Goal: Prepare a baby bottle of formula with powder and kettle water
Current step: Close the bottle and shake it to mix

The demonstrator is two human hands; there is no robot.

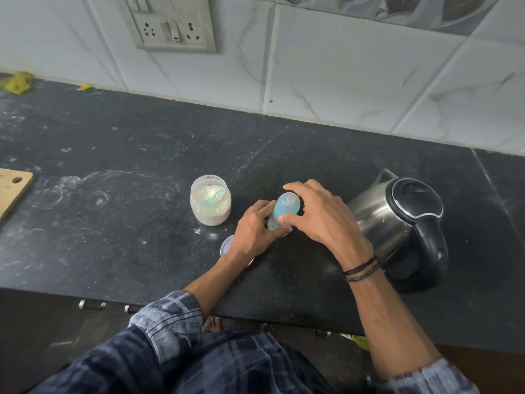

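Holding the bottle with both hands over the dark counter, between the jar and the kettle; long axis close to upright, top end leaning a little toward you and to the right; capped end points up at the camera, base down by the counter; can't tell if the base touches, your hands hide it. Look: rounded teal-blue cap with a pale flat spot on top; clear lower body with small printed marks, mostly covered.

Your left hand wraps the lower body, fingers curled round it; your right hand sits on the cap, fingers spread and curled over its far side, thumb pressed on the near side.

Jar is open, white powder inside, green scoop lying on it; its lid lies flat, partly under your left wrist; kettle just beside your right hand, lid closed, handle toward you.
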